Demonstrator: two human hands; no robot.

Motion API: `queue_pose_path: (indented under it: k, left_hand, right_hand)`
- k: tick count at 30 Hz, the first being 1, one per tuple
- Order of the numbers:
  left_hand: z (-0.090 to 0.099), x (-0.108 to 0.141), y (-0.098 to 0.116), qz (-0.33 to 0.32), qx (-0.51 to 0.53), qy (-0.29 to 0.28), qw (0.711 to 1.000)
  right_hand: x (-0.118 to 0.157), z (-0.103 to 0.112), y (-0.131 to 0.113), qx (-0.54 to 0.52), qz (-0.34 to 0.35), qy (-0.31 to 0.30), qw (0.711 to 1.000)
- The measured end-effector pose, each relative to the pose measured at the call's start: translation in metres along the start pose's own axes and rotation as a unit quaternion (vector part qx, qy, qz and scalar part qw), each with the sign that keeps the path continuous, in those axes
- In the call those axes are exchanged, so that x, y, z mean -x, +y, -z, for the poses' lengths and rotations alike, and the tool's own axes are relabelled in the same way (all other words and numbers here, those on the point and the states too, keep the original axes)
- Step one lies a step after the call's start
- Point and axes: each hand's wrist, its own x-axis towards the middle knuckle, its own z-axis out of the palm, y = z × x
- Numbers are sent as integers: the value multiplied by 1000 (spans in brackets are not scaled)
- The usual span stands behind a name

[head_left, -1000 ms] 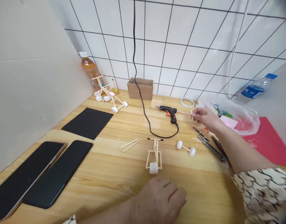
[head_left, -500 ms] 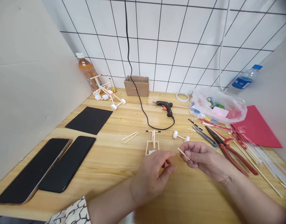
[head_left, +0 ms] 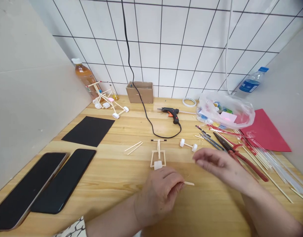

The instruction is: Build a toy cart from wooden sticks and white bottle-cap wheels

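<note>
Between the thumb and fingers of my left hand (head_left: pixel 162 189), a short wooden stick (head_left: pixel 189 183) is pinched, its free end pointing right. Just beyond that hand lies a small stick frame (head_left: pixel 161 154) with a black-tipped crossbar and white round pieces, partly hidden by my knuckles. My right hand (head_left: pixel 219 168) hovers to the right with its fingers loosely bent and nothing visible in them. Near its fingertips rests a stick axle (head_left: pixel 189 145) with white wheels at both ends. Two short loose sticks (head_left: pixel 134 148) lie left of the frame.
A black glue gun (head_left: pixel 170 113) with its cord lies further back. Pliers (head_left: pixel 236 153), scissors (head_left: pixel 210 141) and long sticks (head_left: pixel 257 158) are at right, near a plastic bag (head_left: pixel 225 110). Two phones (head_left: pixel 64 181) and black paper (head_left: pixel 88 130) lie left. Behind stand a finished-looking stick model (head_left: pixel 108 100) and box (head_left: pixel 140 92).
The short stick has passed from my right hand to my left. My right hand has released it and moved slightly right. The view has shifted a little.
</note>
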Motion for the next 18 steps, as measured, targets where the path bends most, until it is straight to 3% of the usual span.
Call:
queue_pose_path:
  k: [2, 4, 6, 7, 9, 13, 16, 18]
  left_hand:
    - [0, 0, 3, 26, 23, -16, 999]
    - [0, 0, 6, 69, 53, -25, 996]
    - [0, -1, 9, 135, 95, -34, 986]
    - [0, -2, 10, 175, 125, -41, 976]
    - [1, -4, 12, 259, 199, -60, 943]
    - [2, -7, 10, 386, 352, -74, 850]
    - [1, -8, 8, 426, 423, -68, 797]
    - [1, -9, 7, 435, 453, -65, 775]
  right_hand:
    - [-2, 27, 12, 181, 14, 138, 974]
    - [-2, 54, 28, 339, -43, 233, 910]
    - [1, 74, 43, 439, -146, 250, 850]
    - [4, 80, 48, 457, -188, 227, 839]
    - [11, 85, 57, 461, -227, 191, 836]
    - [23, 80, 66, 423, -262, 110, 861]
    - [28, 75, 74, 418, -274, 107, 859]
    - [30, 75, 80, 438, -234, 129, 859]
